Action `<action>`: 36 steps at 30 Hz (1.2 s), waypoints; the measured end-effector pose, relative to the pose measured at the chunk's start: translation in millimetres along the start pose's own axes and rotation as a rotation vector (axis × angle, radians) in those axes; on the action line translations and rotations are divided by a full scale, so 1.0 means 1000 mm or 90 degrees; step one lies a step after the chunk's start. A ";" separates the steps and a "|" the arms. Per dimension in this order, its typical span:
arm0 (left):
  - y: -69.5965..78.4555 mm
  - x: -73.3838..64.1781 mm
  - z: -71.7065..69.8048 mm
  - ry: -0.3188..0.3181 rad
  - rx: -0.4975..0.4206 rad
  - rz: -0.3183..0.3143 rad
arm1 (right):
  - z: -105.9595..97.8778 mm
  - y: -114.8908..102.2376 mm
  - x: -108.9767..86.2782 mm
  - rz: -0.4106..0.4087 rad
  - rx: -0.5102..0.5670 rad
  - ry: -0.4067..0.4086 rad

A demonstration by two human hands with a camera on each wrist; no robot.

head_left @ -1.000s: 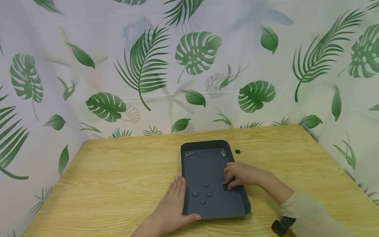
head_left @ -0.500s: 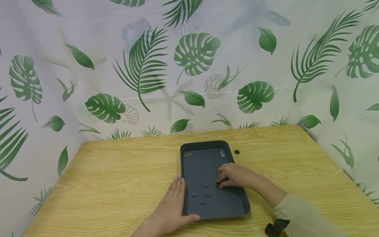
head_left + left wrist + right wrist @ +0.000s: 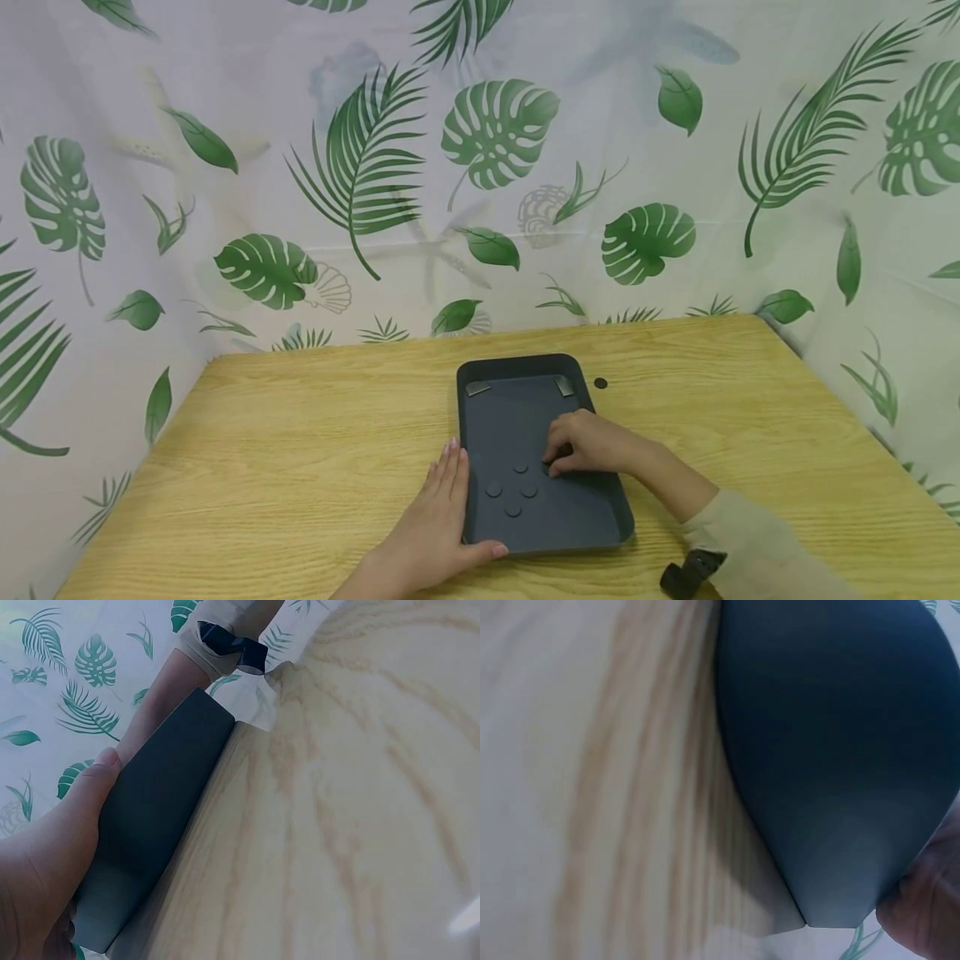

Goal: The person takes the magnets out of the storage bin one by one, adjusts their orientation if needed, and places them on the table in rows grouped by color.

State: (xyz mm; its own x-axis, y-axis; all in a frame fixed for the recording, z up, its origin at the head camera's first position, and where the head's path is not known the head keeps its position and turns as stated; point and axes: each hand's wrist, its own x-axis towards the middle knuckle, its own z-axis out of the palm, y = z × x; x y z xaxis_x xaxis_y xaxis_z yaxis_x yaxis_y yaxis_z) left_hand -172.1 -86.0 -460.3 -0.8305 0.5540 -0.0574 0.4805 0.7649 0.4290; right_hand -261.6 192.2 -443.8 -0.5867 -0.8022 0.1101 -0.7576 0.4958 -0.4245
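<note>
A dark grey rectangular baking tray (image 3: 577,521) lies on the wooden table in the head view. My left hand (image 3: 435,525) rests along its left side with straight fingers, thumb over the near edge; the left wrist view shows this thumb (image 3: 94,780) at the tray's rim. Inside the tray, my right hand (image 3: 588,442) pinches a small dark disc (image 3: 547,470) between thumb and fingers, low over the floor and mostly hidden by them. Left of it lie several similar flat discs (image 3: 528,492) in a loose group. The tray's outer wall (image 3: 832,750) fills much of the right wrist view.
One more dark disc (image 3: 601,383) lies on the table (image 3: 315,442), beyond the tray's right side. Two flat greyish pieces, a left one (image 3: 477,388) and a right one (image 3: 564,386), sit in the tray's far corners. A leaf-patterned cloth (image 3: 405,167) hangs behind.
My right hand has moved left across the tray with the pinched disc, closer to the group of discs. The left hand and the tray have stayed in place.
</note>
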 end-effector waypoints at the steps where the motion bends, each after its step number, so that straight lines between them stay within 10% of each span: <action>1: 0.000 0.000 0.000 0.000 -0.002 -0.001 | 0.001 0.000 0.000 0.013 0.003 -0.002; 36: -0.001 0.001 0.002 0.017 0.021 0.006 | 0.000 0.004 -0.004 0.035 0.116 0.074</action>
State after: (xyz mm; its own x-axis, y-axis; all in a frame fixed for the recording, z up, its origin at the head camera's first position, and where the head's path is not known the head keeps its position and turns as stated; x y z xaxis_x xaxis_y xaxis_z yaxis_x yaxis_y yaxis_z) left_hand -172.8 -85.6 -462.1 -0.8325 0.5533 -0.0297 0.4974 0.7698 0.4000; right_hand -262.4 197.6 -446.0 -0.6629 -0.7267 0.1803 -0.6653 0.4613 -0.5870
